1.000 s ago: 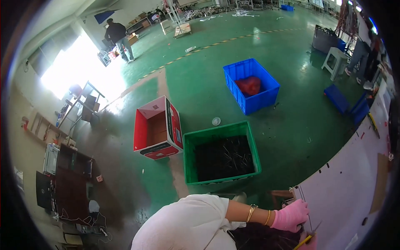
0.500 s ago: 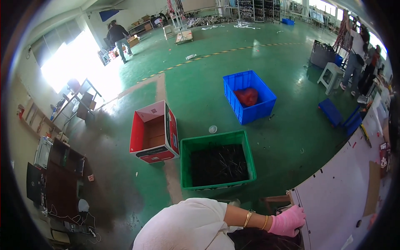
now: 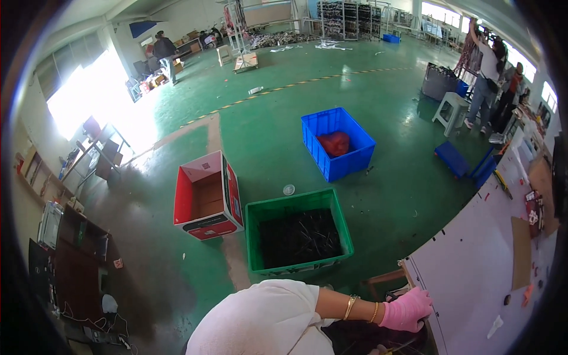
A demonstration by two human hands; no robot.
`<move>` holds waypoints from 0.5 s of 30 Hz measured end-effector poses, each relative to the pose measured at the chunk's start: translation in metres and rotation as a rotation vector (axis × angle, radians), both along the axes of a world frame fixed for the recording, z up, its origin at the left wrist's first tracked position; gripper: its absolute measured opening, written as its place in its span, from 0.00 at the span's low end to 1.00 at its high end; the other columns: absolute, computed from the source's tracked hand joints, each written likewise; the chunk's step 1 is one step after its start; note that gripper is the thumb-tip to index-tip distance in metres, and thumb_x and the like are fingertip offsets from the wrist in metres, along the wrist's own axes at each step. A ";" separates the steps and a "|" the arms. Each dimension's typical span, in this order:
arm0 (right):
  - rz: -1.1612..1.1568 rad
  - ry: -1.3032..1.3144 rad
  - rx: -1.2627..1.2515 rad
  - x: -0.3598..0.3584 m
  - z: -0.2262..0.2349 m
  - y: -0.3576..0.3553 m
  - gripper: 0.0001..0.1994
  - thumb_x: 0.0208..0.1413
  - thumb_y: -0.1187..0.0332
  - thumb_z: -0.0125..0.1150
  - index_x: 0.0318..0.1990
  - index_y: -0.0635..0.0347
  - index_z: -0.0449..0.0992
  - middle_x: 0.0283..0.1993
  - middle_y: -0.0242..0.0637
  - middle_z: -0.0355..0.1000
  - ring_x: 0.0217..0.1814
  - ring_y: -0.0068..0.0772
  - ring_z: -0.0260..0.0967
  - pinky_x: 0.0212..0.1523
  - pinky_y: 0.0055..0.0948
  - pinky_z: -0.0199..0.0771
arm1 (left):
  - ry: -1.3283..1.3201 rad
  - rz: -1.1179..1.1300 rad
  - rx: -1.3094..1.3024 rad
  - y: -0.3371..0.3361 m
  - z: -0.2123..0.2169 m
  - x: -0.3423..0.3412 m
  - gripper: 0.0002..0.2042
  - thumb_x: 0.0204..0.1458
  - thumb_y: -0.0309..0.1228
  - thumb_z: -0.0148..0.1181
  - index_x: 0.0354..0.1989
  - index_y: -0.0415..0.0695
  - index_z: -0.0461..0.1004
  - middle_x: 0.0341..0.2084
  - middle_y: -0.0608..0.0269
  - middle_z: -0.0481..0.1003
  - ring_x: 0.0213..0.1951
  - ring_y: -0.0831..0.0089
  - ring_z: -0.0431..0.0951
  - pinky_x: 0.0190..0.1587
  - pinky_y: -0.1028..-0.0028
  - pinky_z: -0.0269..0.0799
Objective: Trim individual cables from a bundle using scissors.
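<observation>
My left hand (image 3: 407,310), in a pink glove, lies at the near edge of a white-topped table (image 3: 467,272). Its fingers are curled closed, and what they hold, if anything, is hidden. Bracelets circle the wrist below a white sleeve (image 3: 266,313). Dark material (image 3: 355,336) hangs beneath this forearm, too shadowed to name. At the lower border shows a pale sliver that looks like my right hand (image 3: 377,351), its fingers cut off by the frame. A thin, light-coloured strip (image 3: 407,344) lies beside it, its kind unclear.
On the green floor stand a green crate (image 3: 253,236) of dark thin pieces, a red-and-white carton (image 3: 231,198) and a blue crate (image 3: 349,168) holding a red bag. A white stool (image 3: 452,109) and blue trolley (image 3: 452,160) stand right. People work at far left and right.
The view has shifted slightly, so the crates and carton sit farther left and lower. My left hand stays at the table edge. The pale sliver and thin strip have come into view at the bottom.
</observation>
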State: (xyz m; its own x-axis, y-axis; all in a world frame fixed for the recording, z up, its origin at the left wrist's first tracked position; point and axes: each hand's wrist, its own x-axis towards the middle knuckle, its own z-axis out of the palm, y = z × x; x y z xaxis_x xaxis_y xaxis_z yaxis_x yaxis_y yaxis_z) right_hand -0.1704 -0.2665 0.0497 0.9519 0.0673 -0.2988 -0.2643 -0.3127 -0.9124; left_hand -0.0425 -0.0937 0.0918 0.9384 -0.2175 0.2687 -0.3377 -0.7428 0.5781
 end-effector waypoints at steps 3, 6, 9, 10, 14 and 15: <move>0.045 -0.160 -0.273 -0.008 -0.006 -0.004 0.14 0.62 0.65 0.61 0.49 0.64 0.73 0.40 0.39 0.70 0.39 0.29 0.65 0.41 0.28 0.69 | -0.113 -0.007 -0.063 0.002 0.006 -0.004 0.07 0.40 0.36 0.60 0.22 0.46 0.77 0.24 0.58 0.72 0.36 0.56 0.74 0.38 0.60 0.70; -0.036 -0.282 -0.134 -0.011 -0.021 -0.008 0.12 0.57 0.67 0.61 0.45 0.64 0.72 0.33 0.36 0.69 0.34 0.28 0.67 0.36 0.28 0.70 | -0.192 0.009 -0.285 0.004 0.010 -0.010 0.04 0.40 0.31 0.61 0.22 0.46 0.76 0.24 0.57 0.74 0.33 0.53 0.76 0.36 0.57 0.71; 0.004 -0.012 0.219 -0.007 -0.012 0.004 0.15 0.51 0.75 0.61 0.47 0.63 0.69 0.41 0.32 0.69 0.41 0.25 0.66 0.44 0.26 0.70 | -0.175 -0.025 -0.366 0.024 0.009 -0.010 0.04 0.37 0.26 0.64 0.22 0.45 0.76 0.21 0.58 0.74 0.30 0.54 0.76 0.35 0.59 0.72; -0.029 0.020 0.307 -0.010 -0.006 0.006 0.14 0.52 0.75 0.61 0.46 0.63 0.70 0.39 0.32 0.69 0.40 0.25 0.65 0.44 0.25 0.70 | -0.196 -0.061 -0.375 0.022 0.009 -0.009 0.05 0.36 0.25 0.65 0.23 0.45 0.76 0.22 0.58 0.74 0.30 0.55 0.76 0.34 0.60 0.71; -0.026 0.084 0.420 -0.021 0.002 0.015 0.12 0.54 0.72 0.63 0.45 0.63 0.70 0.37 0.33 0.68 0.37 0.24 0.66 0.42 0.24 0.70 | -0.116 -0.077 -0.301 0.014 0.012 -0.011 0.04 0.37 0.26 0.66 0.23 0.47 0.77 0.24 0.62 0.75 0.32 0.57 0.75 0.37 0.61 0.70; -0.067 0.095 0.414 -0.022 0.003 0.016 0.12 0.54 0.72 0.63 0.45 0.63 0.70 0.37 0.33 0.68 0.37 0.24 0.66 0.42 0.24 0.70 | -0.087 -0.083 -0.271 0.013 0.009 -0.011 0.04 0.39 0.29 0.66 0.24 0.49 0.77 0.25 0.63 0.74 0.34 0.58 0.74 0.38 0.60 0.69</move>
